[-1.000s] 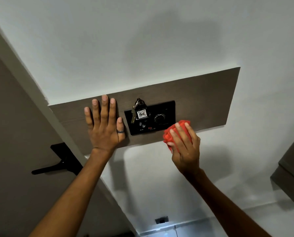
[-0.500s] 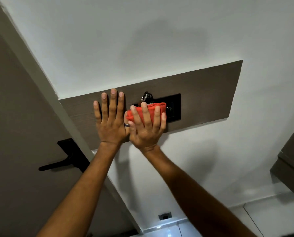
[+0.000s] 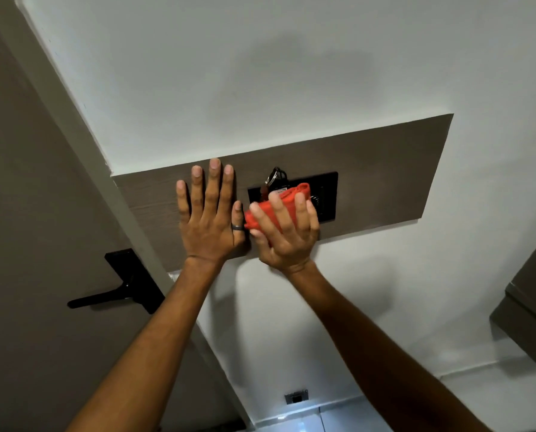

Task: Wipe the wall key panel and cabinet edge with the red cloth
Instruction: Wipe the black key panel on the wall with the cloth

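A brown wooden wall board (image 3: 385, 169) carries a black key panel (image 3: 327, 194) with keys (image 3: 274, 177) hanging at its top. My right hand (image 3: 287, 232) presses a folded red cloth (image 3: 288, 201) flat on the panel's left and middle part, hiding most of it. My left hand (image 3: 209, 213) lies flat on the board just left of the panel, fingers spread, a ring on the thumb. A grey cabinet edge (image 3: 528, 310) shows at the right border.
A brown door (image 3: 36, 213) with a black lever handle (image 3: 117, 291) stands to the left, behind a white frame (image 3: 82, 126). White wall surrounds the board. A small socket (image 3: 296, 397) sits low on the wall near the floor.
My right hand carried the red cloth from the panel's lower right corner leftward onto the panel, beside my left hand. Since half a second ago it has shifted slightly right. My left hand stayed flat.
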The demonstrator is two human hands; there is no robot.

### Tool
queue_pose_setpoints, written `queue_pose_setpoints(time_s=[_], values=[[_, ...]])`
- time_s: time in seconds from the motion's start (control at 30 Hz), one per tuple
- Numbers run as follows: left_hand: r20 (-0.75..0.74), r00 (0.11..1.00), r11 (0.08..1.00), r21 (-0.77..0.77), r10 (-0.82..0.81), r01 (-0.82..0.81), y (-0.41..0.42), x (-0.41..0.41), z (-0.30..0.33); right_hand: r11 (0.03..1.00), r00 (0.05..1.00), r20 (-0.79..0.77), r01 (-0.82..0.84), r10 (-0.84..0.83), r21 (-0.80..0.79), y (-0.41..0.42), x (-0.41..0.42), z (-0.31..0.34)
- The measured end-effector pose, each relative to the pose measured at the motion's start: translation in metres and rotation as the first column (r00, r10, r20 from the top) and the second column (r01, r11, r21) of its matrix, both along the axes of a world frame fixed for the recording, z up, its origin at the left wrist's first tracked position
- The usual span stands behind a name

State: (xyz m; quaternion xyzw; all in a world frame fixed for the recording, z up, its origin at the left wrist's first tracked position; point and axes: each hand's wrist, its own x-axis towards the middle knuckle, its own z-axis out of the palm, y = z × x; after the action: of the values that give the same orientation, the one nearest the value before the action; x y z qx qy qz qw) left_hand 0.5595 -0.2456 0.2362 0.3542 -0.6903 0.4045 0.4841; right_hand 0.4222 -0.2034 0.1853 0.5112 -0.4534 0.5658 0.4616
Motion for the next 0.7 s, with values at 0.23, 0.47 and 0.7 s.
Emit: queue_pose_setpoints(time_s=[0.23, 0.47, 0.7], values=[[0.007, 0.999, 0.999, -0.019, 0.031, -0.031, -0.001, 0.000, 0.000, 0.998, 0.894, 0.445, -0.064, 0.055, 0.003, 0.011, -0.022, 0.028], [0.003, 1.000, 0.999, -0.040, 0.008, -0.008, -0.008, 0.000, -0.006, 1.000, 0.993, 0.120, -0.015, 0.014, 0.004, 0.000, -0.061, 0.024], [-0.004, 0.999, 0.999, 0.029, 0.042, -0.042, 0.004, -0.002, 0.003, 0.997, 0.965, -0.252, 0.077, -0.069, 0.025, 0.001, -0.114, 0.012]])
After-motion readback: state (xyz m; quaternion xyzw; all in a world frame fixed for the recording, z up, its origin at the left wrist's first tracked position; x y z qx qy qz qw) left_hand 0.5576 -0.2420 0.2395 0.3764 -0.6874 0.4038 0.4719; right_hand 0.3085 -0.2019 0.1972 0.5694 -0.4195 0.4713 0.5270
